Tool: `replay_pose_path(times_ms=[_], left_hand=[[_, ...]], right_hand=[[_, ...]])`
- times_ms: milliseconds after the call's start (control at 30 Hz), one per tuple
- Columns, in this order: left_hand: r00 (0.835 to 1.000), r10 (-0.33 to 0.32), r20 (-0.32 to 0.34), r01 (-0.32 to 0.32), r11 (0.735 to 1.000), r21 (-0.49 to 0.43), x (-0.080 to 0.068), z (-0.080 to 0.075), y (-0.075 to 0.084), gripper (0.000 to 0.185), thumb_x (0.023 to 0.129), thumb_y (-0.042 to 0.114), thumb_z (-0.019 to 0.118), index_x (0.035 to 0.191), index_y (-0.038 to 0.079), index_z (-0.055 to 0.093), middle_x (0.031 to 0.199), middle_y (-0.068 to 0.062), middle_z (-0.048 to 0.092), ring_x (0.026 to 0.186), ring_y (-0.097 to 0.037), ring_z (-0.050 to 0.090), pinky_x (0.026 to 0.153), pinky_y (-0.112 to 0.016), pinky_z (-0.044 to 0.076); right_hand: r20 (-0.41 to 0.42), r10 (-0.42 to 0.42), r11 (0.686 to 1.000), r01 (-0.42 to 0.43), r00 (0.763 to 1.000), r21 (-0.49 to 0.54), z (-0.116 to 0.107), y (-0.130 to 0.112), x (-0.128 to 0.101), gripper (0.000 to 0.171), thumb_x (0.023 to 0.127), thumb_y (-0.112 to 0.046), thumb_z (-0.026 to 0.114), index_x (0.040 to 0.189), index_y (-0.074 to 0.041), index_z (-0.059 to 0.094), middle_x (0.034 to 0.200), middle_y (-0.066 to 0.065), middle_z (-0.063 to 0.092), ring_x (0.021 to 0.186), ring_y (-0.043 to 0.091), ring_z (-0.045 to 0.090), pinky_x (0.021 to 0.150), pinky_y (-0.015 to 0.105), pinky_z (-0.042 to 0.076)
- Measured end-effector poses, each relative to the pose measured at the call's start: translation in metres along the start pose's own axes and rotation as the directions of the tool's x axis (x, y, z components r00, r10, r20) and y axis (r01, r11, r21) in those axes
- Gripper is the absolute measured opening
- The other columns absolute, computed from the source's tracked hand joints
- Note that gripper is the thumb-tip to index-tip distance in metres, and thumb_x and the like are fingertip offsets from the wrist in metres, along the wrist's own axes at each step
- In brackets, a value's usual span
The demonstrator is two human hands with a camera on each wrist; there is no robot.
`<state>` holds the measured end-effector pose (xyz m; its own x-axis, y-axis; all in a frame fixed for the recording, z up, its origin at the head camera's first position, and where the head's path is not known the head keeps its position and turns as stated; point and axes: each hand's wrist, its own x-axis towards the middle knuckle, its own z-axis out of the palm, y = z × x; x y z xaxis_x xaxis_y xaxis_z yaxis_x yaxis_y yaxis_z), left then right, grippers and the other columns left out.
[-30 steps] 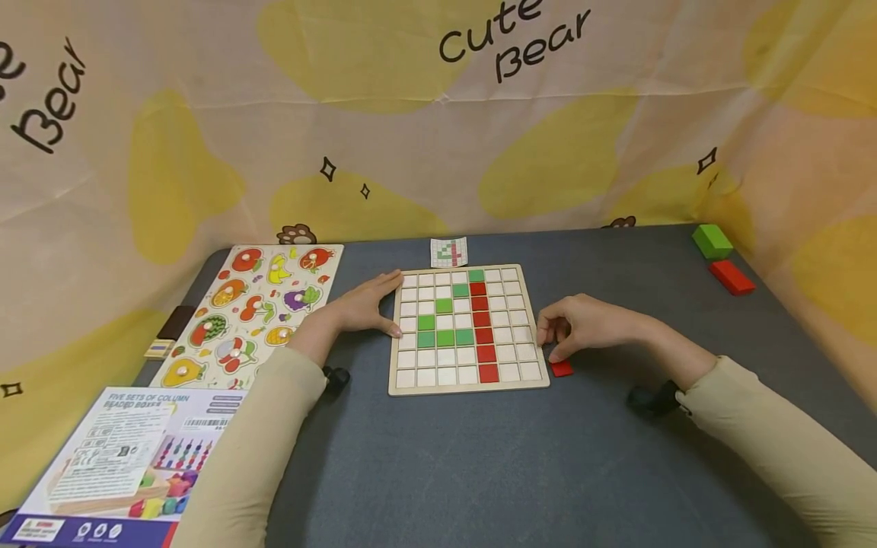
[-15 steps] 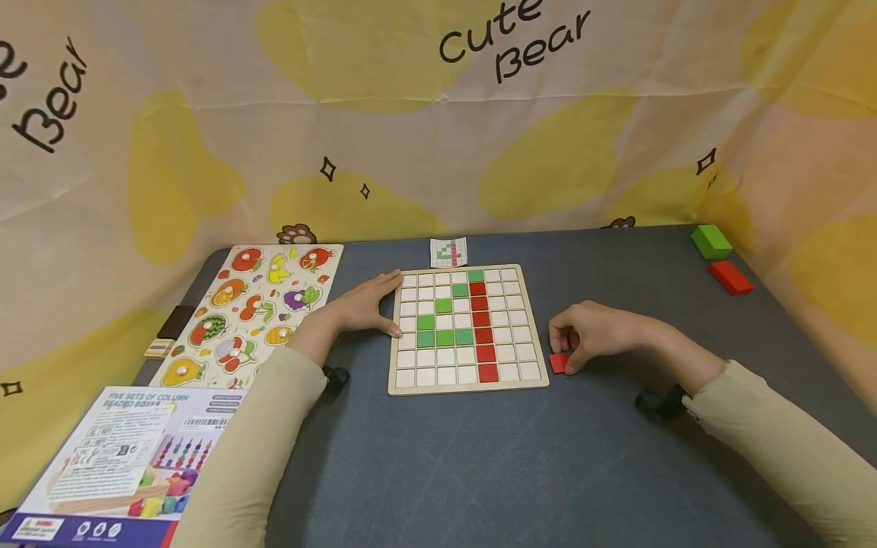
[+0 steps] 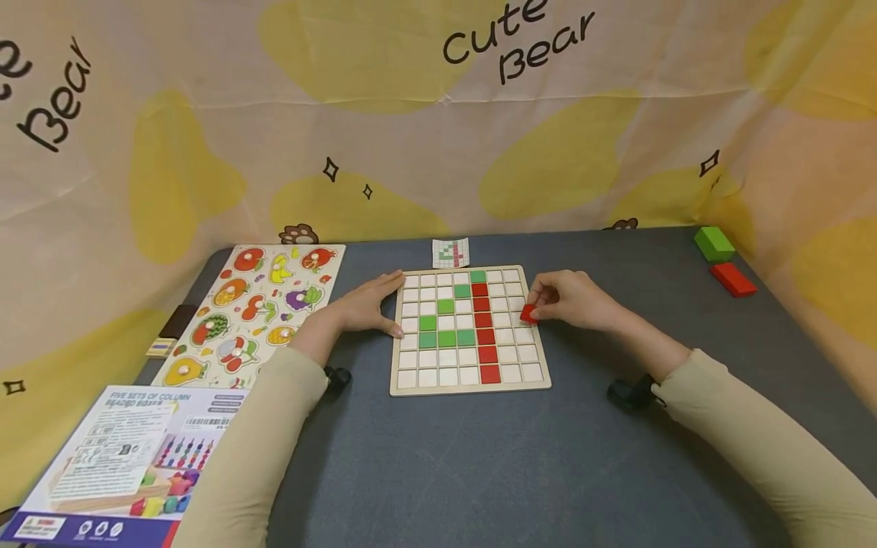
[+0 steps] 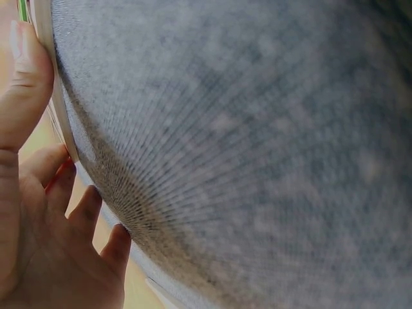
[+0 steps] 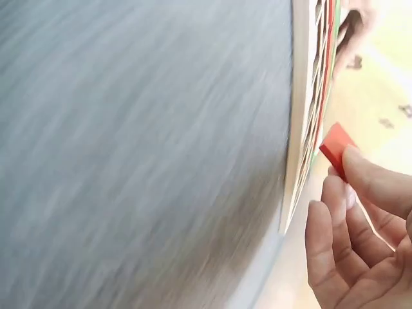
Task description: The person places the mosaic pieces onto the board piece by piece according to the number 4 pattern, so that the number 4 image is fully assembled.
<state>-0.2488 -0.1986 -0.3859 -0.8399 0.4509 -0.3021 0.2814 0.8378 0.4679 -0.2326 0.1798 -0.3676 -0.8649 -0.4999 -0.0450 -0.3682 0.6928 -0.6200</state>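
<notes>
A square wooden grid board [image 3: 402, 387] lies mid-table, its cells mostly white. Green tiles [image 3: 446, 338] form a slanted line and a short row on it; a column of red tiles [image 3: 485, 336] runs down right of centre. My left hand [image 3: 366, 304] rests at the board's left edge, thumb and fingers spread along the rim. Over the board's right edge, my right hand [image 3: 575, 298] pinches a red square tile [image 3: 527, 313] between thumb and fingers. The right wrist view shows this tile [image 5: 337, 143] tilted, held by its edge near the board's side.
A small pattern card [image 3: 450, 253] lies behind the board. At left are a fruit peg puzzle [image 3: 233, 304], a dark-and-pale eraser-like block [image 3: 171, 331] and a printed box [image 3: 123, 457]. Green [image 3: 714, 243] and red [image 3: 732, 279] blocks sit back right.
My right hand has picked up the red tile from the table beside the board and moved it up and left, over the board's right edge. My left hand has stayed in place.
</notes>
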Motion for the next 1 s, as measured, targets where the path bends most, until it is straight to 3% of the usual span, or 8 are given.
replay_pose_path(times_ms=[200, 533, 833, 933, 1000], left_hand=[[1.0, -0.004, -0.005, 0.004, 1.0, 0.008, 0.001, 0.001, -0.002, 0.111, 0.077, 0.043, 0.082, 0.16, 0.011, 0.015, 0.17, -0.008, 0.007, 0.157, -0.036, 0.004, 0.126, -0.057, 0.012], [1.0, -0.001, 0.0, 0.001, 1.0, 0.001, 0.003, 0.001, 0.0, 0.111, 0.078, 0.041, 0.082, 0.16, 0.011, 0.014, 0.17, -0.007, 0.007, 0.157, -0.035, 0.003, 0.127, -0.056, 0.011], [1.0, 0.014, -0.001, -0.014, 1.0, 0.026, 0.0, 0.002, 0.003, 0.109, 0.079, 0.041, 0.081, 0.159, 0.008, 0.015, 0.169, -0.01, 0.007, 0.157, -0.037, 0.005, 0.126, -0.056, 0.013], [1.0, 0.015, -0.008, -0.015, 0.999, 0.05, -0.004, 0.004, 0.004, 0.105, 0.082, 0.041, 0.078, 0.159, 0.008, 0.015, 0.169, -0.011, 0.009, 0.157, -0.036, 0.008, 0.126, -0.056, 0.013], [0.998, 0.025, -0.05, -0.021, 0.996, 0.082, -0.007, 0.006, 0.005, 0.098, 0.086, 0.039, 0.075, 0.159, 0.009, 0.018, 0.168, -0.012, 0.014, 0.156, -0.035, 0.014, 0.126, -0.055, 0.015]], right_hand=[[0.078, -0.044, 0.998, 0.041, 0.996, 0.049, 0.016, -0.018, 0.01, 0.005, 0.086, -0.01, 0.075, 0.087, -0.012, 0.071, 0.076, 0.002, 0.071, 0.065, 0.014, 0.058, 0.057, 0.024, 0.044], [0.111, -0.04, 0.999, 0.041, 0.993, 0.0, 0.028, -0.025, 0.012, 0.003, 0.083, -0.009, 0.077, 0.085, -0.01, 0.075, 0.071, 0.0, 0.07, 0.062, 0.009, 0.058, 0.058, 0.023, 0.046], [0.043, -0.085, 0.99, 0.089, 0.995, -0.11, 0.028, -0.027, 0.012, 0.007, 0.083, -0.01, 0.076, 0.09, -0.011, 0.077, 0.084, 0.002, 0.072, 0.073, 0.012, 0.058, 0.063, 0.025, 0.047], [-0.041, -0.085, 0.97, 0.073, 0.996, -0.233, 0.023, -0.023, 0.014, 0.018, 0.087, -0.015, 0.075, 0.104, -0.008, 0.075, 0.097, 0.009, 0.071, 0.081, 0.02, 0.062, 0.068, 0.031, 0.052], [-0.107, -0.095, 0.94, 0.054, 0.99, -0.336, 0.018, -0.018, 0.016, 0.027, 0.089, -0.019, 0.073, 0.113, -0.006, 0.072, 0.109, 0.015, 0.068, 0.093, 0.028, 0.063, 0.074, 0.039, 0.056]])
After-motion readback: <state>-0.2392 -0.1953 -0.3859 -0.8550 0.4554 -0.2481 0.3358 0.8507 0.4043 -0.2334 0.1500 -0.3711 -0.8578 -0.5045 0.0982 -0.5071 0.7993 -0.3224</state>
